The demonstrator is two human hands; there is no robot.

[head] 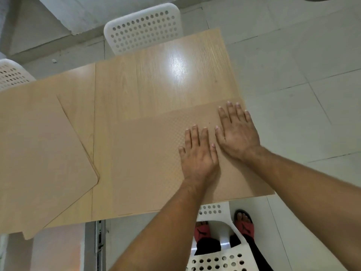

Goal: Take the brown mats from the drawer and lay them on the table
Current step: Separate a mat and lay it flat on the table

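- Your left hand (197, 153) and right hand (236, 132) both lie flat on the right mat (148, 163), palms down, fingers straight and slightly spread. Neither hand grips anything.
- The right mat lies flat at the right end of the table (166, 85). Its long axis runs left to right, along the table's near edge. Its right edge sits at or very close to the table's right end.
- Both hands rest side by side on the right half of this mat, thumbs almost touching. The right hand sits farther from you and nearer the mat's right edge. The left hand sits nearer you and the mat's middle.
- The left half of this mat lies bare, to the left of your left hand. Judgement: if the mat needs smoothing, the left hand is placed to sweep leftward along the long axis.
- The left mat (39, 153) lies well to the left of both hands. It is askew to the table, and one corner hangs past the near edge. A strip of bare table separates the two mats.
- Judgement: the left mat needs squaring, and your left hand is the nearer one for that reach.
- A metal drawer rail (99, 241) shows below the table's near edge. You cannot tell from here whether any mats remain inside.
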